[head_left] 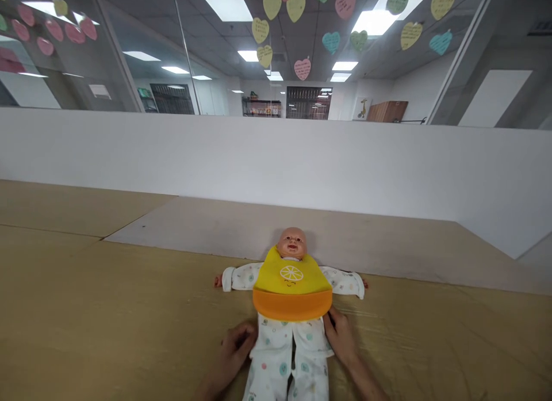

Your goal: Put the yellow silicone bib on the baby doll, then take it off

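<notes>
A baby doll [291,243] lies on its back on the wooden table [107,309], arms spread, dressed in a white patterned suit [284,361]. A yellow bib [292,286] with an orange pocket covers its chest. My left hand [235,346] rests at the doll's left hip with fingers curled against the suit. My right hand [340,335] lies at the other hip, fingers pressed to the fabric just under the bib's edge. Whether either hand pinches the cloth is hard to make out.
A low white partition [276,159] runs behind the table, with glass above it carrying coloured paper hearts [302,68]. A paler table section [215,228] lies beyond the doll's head.
</notes>
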Available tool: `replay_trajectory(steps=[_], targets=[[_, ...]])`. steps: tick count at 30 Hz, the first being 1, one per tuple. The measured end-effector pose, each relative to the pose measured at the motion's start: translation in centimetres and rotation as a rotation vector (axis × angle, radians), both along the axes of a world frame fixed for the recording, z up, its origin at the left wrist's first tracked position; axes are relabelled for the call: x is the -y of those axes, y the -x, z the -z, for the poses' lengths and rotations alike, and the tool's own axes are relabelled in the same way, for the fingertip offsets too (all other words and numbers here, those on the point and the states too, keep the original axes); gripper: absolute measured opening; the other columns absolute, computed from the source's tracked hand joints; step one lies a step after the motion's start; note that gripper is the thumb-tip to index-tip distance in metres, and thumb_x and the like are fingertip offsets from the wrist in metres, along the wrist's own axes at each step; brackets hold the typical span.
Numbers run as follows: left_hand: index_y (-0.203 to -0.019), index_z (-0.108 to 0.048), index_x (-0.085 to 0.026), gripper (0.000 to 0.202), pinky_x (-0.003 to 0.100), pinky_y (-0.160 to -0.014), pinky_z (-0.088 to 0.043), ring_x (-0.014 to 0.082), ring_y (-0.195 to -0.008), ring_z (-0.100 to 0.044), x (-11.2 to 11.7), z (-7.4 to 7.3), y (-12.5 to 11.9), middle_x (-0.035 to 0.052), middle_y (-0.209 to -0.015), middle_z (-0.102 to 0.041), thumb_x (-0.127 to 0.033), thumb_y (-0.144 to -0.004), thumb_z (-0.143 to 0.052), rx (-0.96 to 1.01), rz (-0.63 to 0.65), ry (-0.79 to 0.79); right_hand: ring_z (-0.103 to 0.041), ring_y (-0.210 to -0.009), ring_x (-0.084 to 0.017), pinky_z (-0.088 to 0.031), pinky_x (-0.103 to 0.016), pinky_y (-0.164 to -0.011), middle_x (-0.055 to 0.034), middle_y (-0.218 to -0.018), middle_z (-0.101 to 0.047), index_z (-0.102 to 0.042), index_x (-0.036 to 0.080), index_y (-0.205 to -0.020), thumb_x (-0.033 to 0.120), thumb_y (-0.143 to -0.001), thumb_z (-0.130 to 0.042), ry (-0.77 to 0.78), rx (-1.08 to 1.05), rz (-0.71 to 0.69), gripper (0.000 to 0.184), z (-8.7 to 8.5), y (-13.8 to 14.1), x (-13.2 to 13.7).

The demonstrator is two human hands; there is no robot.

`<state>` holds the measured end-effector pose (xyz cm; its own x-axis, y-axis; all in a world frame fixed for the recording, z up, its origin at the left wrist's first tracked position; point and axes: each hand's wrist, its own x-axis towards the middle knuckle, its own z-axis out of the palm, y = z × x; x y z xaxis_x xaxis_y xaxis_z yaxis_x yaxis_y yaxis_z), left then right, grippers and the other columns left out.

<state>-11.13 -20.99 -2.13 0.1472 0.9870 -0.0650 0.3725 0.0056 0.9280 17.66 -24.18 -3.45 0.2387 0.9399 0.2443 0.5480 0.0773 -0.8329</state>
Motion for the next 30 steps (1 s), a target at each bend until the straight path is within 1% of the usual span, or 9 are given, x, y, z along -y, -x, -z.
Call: replay_trajectory(steps=[3,7,11,15,19,22,25,28,30], targets=[[-0.053,-0.050,-0.025,0.039,0.033,-0.054,-0.040,0.0187,-0.050,-0.048,-1.7,-0.5,0.8,0.0005,-0.048,-0.051,-0.058,-0.073,-0.054,0.107,0.016,-0.027,-0.067,-0.077,-0.023,-0.051,-0.030,-0.070,-0.0111,-0.083,-0.071,-0.068,0.014,-0.086,0.040,-0.088,-0.038,0.009,0.000,0.009,0.040,-0.3,0.1,-0.1],[-0.051,-0.047,-0.023,0.041,0.030,-0.051,-0.035,0.0163,-0.048,-0.044,-4.4,-1.1,0.9,0.0007,-0.047,-0.049,-0.057,-0.073,-0.053,0.061,-0.074,-0.043,-0.066,-0.073,-0.023,-0.050,-0.029,-0.067,-0.0113,-0.082,-0.071,-0.067,0.013,-0.086,0.040,-0.088,-0.036,0.020,0.031,-0.007,0.041,-0.5,0.0,-0.1],[-0.052,-0.048,-0.022,0.035,0.029,-0.055,-0.037,0.0169,-0.053,-0.047,-6.9,-1.4,0.3,0.0001,-0.051,-0.049,-0.051,-0.072,-0.052,-0.024,-0.220,-0.188,-0.064,-0.070,-0.021,-0.048,-0.029,-0.066,-0.0108,-0.077,-0.069,-0.065,0.013,-0.082,0.040,-0.088,-0.035,0.037,0.091,-0.006,0.041,-0.4,-0.4,0.1],[-0.062,-0.055,-0.022,0.019,0.029,-0.061,-0.039,0.0190,-0.061,-0.053,-9.0,-1.0,0.4,0.0013,-0.059,-0.057,-0.037,-0.073,-0.051,-0.097,-0.300,-0.264,-0.065,-0.072,-0.021,-0.047,-0.029,-0.067,-0.0106,-0.079,-0.069,-0.065,0.013,-0.084,0.038,-0.089,-0.035,0.056,0.123,-0.006,0.039,-0.2,-0.6,0.2],[-0.069,-0.059,-0.020,0.018,0.029,-0.065,-0.040,0.0189,-0.065,-0.056,-10.6,-0.1,1.0,0.0026,-0.066,-0.062,-0.033,-0.076,-0.049,-0.193,-0.293,-0.291,-0.066,-0.076,-0.023,-0.048,-0.030,-0.070,-0.0112,-0.083,-0.070,-0.066,0.014,-0.087,0.039,-0.089,-0.036,0.051,0.109,-0.018,0.039,-0.1,-0.6,0.1],[-0.072,-0.060,-0.017,0.018,0.030,-0.068,-0.041,0.0197,-0.069,-0.057,-11.6,0.1,1.4,0.0034,-0.069,-0.063,-0.030,-0.077,-0.049,-0.213,-0.295,-0.297,-0.067,-0.078,-0.023,-0.048,-0.030,-0.070,-0.0111,-0.086,-0.071,-0.066,0.015,-0.089,0.039,-0.089,-0.035,0.049,0.103,-0.019,0.039,0.0,-0.6,0.1],[-0.068,-0.059,-0.018,0.016,0.030,-0.073,-0.042,0.0200,-0.073,-0.058,-12.3,-0.3,1.5,0.0027,-0.070,-0.064,-0.029,-0.076,-0.050,-0.215,-0.300,-0.295,-0.066,-0.076,-0.022,-0.047,-0.030,-0.069,-0.0108,-0.085,-0.070,-0.065,0.015,-0.088,0.040,-0.089,-0.034,0.067,0.118,-0.011,0.039,0.2,-0.7,0.1],[-0.067,-0.058,-0.020,0.015,0.030,-0.074,-0.043,0.0189,-0.072,-0.058,-12.0,-0.8,1.4,0.0022,-0.069,-0.064,-0.029,-0.076,-0.050,-0.208,-0.301,-0.275,-0.064,-0.076,-0.022,-0.046,-0.028,-0.068,-0.0103,-0.084,-0.070,-0.063,0.015,-0.086,0.039,-0.090,-0.034,0.094,0.139,0.002,0.038,0.3,-0.8,0.1],[-0.066,-0.057,-0.020,0.016,0.029,-0.069,-0.042,0.0185,-0.068,-0.056,-11.2,-1.0,1.2,0.0016,-0.066,-0.062,-0.031,-0.075,-0.051,-0.190,-0.277,-0.277,-0.064,-0.076,-0.021,-0.045,-0.028,-0.068,-0.0101,-0.083,-0.070,-0.063,0.015,-0.084,0.038,-0.090,-0.034,0.098,0.149,0.006,0.037,0.2,-0.8,0.1]])
